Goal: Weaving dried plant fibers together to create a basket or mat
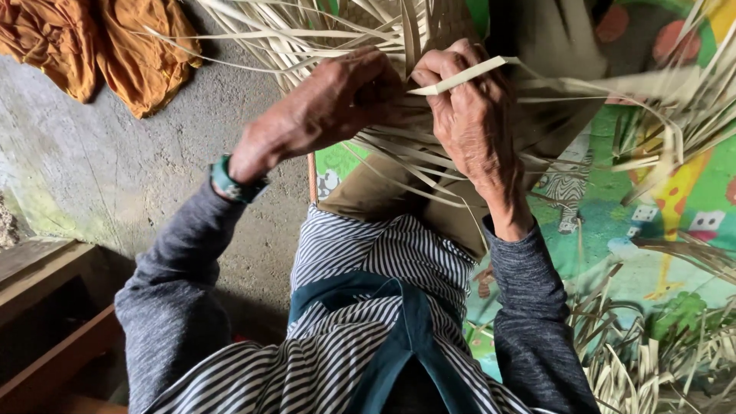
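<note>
A: Status on the hands?

B: Left hand (330, 107) is curled into the pale woven mat of flat palm-leaf strips (368, 31) on the lap, pinning the weave. Right hand (471, 115) pinches one loose cream leaf strip (460, 77) between fingertips.

A: Tips for this step?

B: Keep that strip flat, no twist. Hold the weave edge tight with the left. Mind the loose ends trailing over the colourful animal-print floor mat (675, 199).

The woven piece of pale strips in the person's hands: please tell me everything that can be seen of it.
The woven piece is made of flat, pale straw-coloured strips, seemingly split bamboo or palm leaf. Its top is cut off by the frame. Many loose strip ends fan out below and to both sides. It rests over the lap. The left hand presses on it; the right hand pinches one folded strip.
</note>
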